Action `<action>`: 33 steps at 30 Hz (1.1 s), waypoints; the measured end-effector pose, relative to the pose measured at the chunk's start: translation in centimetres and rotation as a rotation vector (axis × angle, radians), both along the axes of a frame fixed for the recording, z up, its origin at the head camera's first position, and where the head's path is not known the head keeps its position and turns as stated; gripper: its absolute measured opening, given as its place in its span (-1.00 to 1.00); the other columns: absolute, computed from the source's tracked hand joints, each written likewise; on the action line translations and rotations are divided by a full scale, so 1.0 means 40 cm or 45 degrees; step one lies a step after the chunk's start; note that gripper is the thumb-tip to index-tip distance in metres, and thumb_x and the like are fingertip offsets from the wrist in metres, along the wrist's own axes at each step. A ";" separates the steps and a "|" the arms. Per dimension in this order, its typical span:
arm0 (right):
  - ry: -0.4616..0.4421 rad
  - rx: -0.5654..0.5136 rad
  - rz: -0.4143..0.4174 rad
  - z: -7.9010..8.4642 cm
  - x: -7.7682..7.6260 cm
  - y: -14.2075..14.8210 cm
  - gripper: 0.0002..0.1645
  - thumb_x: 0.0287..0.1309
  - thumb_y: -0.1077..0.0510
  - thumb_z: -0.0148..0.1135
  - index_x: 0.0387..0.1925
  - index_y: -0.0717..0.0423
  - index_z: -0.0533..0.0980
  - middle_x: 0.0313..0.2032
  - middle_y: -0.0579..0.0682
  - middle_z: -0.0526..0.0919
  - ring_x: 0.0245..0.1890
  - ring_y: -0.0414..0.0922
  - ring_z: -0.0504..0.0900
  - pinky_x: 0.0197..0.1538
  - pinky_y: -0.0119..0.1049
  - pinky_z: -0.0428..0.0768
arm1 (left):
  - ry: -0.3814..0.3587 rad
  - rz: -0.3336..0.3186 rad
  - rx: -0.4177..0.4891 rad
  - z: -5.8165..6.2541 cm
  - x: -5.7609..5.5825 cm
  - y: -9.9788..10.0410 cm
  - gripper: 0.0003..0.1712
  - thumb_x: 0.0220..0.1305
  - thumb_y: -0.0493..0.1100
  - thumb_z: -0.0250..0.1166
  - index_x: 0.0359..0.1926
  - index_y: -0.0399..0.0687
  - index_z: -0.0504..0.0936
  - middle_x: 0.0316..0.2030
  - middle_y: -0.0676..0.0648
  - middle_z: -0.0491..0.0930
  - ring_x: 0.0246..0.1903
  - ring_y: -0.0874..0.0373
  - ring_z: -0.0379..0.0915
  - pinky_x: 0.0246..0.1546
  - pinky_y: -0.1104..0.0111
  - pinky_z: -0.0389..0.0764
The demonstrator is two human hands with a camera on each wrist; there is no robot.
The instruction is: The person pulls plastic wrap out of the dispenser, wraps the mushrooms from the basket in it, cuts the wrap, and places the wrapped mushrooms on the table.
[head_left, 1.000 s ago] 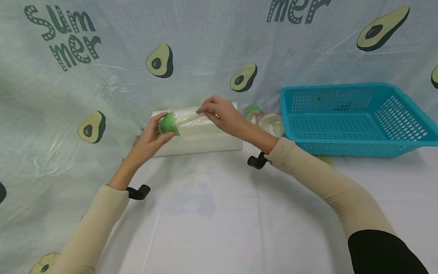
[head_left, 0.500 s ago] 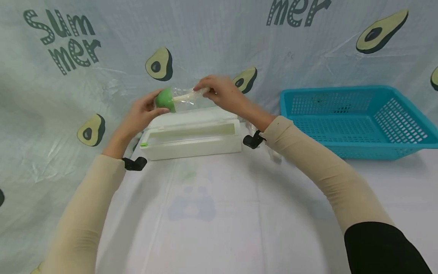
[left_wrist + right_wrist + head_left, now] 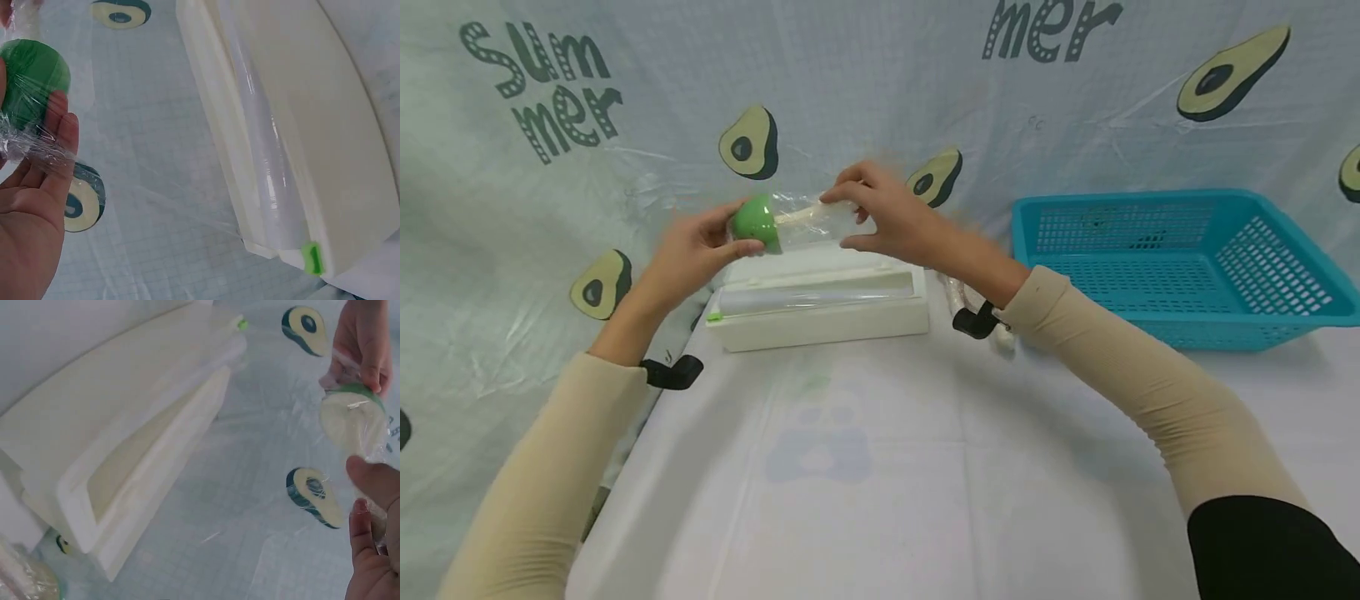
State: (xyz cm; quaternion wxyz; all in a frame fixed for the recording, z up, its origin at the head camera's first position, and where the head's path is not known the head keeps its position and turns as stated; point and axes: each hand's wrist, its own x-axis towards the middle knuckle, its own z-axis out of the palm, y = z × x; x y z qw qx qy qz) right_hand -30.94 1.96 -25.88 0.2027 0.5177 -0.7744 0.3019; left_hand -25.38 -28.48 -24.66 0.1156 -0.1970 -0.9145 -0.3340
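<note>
A mushroom-shaped thing (image 3: 752, 223) with a green dome and a pale stem is wrapped in clear cling film. My left hand (image 3: 681, 254) grips it by the dome, and in the left wrist view the bunched film (image 3: 28, 140) lies across those fingers. From the other side, my right hand (image 3: 891, 217) has thumb and index finger curled round the wrapped stem end. The right wrist view shows the dome's pale underside (image 3: 347, 419). Below both hands stands a white cling film dispenser (image 3: 820, 325) with its top open and the film roll (image 3: 265, 150) inside.
A blue plastic basket (image 3: 1127, 267) stands at the right against the avocado-print sheet. Film-wrapped things (image 3: 1002, 340) lie between dispenser and basket, partly hidden by the right forearm. A green slider (image 3: 314, 257) sits at the dispenser's end.
Both hands have lifted the wrapped thing up and slightly left, away from the dispenser, whose open top and roll now show. The right thumb has spread away from its fingers.
</note>
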 end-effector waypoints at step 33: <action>0.553 0.654 0.406 -0.335 0.130 0.029 -0.70 0.29 0.39 0.28 -0.06 0.01 0.71 -0.17 -0.02 0.51 -0.19 -0.10 0.49 -0.10 -0.39 0.51 | 0.162 -0.402 -0.722 -0.316 0.145 0.023 -0.27 0.08 -0.54 0.46 0.32 -0.37 0.49 0.02 -0.24 0.52 -0.24 0.05 0.57 -0.25 0.30 0.65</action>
